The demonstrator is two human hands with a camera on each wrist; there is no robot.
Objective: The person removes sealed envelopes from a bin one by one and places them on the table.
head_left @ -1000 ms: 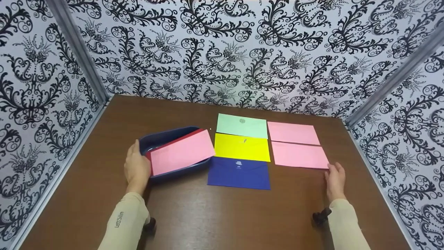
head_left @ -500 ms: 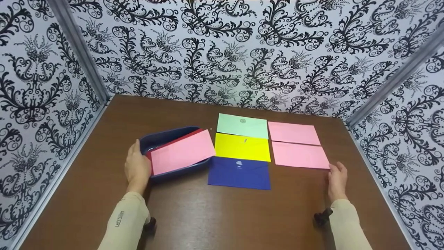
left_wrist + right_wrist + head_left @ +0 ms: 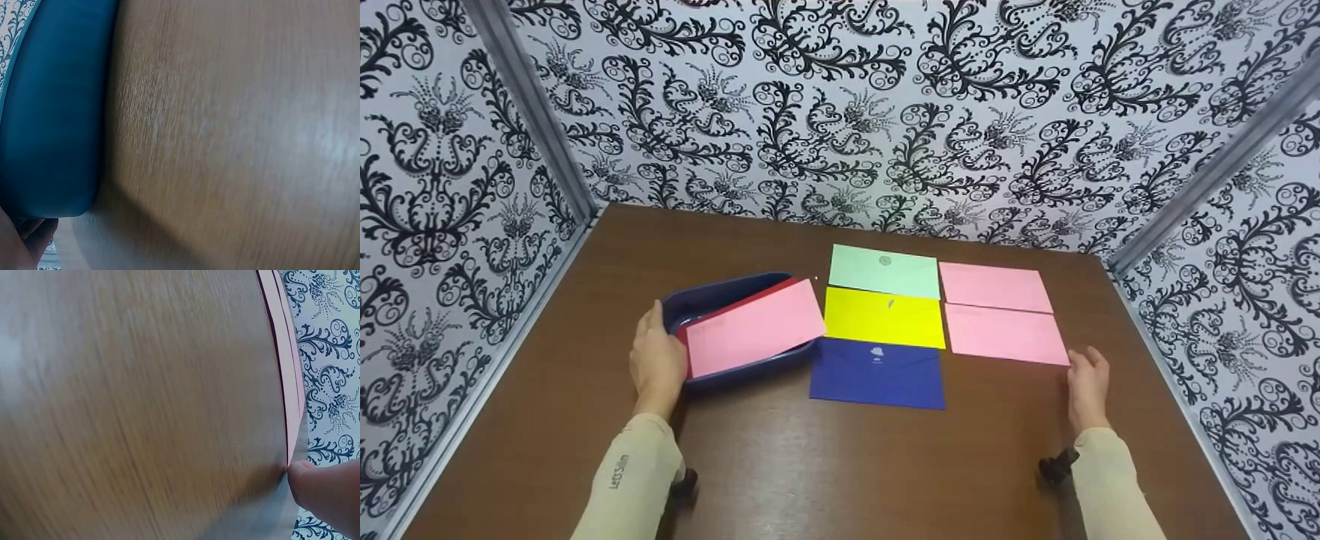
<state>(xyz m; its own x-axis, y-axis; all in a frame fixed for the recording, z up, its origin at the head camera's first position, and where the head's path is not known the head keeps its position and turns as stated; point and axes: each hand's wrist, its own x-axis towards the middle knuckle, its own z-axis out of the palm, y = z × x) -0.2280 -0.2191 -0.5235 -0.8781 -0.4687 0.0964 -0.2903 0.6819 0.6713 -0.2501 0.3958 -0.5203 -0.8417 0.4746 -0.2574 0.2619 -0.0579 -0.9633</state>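
Observation:
In the head view my left hand [image 3: 657, 358] grips the left end of a dark blue oblong tub [image 3: 757, 373]. The left wrist view shows the tub's smooth outer wall [image 3: 53, 124], with fingers [image 3: 35, 239] at its end. A red envelope [image 3: 681, 337] and a pink envelope [image 3: 757, 326] lie aslant in the tub, the pink one on top. My right hand [image 3: 1088, 386] touches the near right corner of another pink envelope [image 3: 1006, 334], which lies flat on the table. Up close in the right wrist view, a fingertip [image 3: 298, 481] meets that corner.
A second flat pink envelope [image 3: 996, 286] adjoins the first on its far side. To their left, a mint green envelope [image 3: 883, 277], a yellow one [image 3: 877, 319] and a dark blue one [image 3: 877, 382] form a column on the brown table [image 3: 840, 480]. Patterned walls [image 3: 840, 112] enclose the back and sides.
The nearer pink envelope has slid slightly left with my right hand at its corner, and its left edge now sits closer to the yellow envelope. My left hand and the tub stay put.

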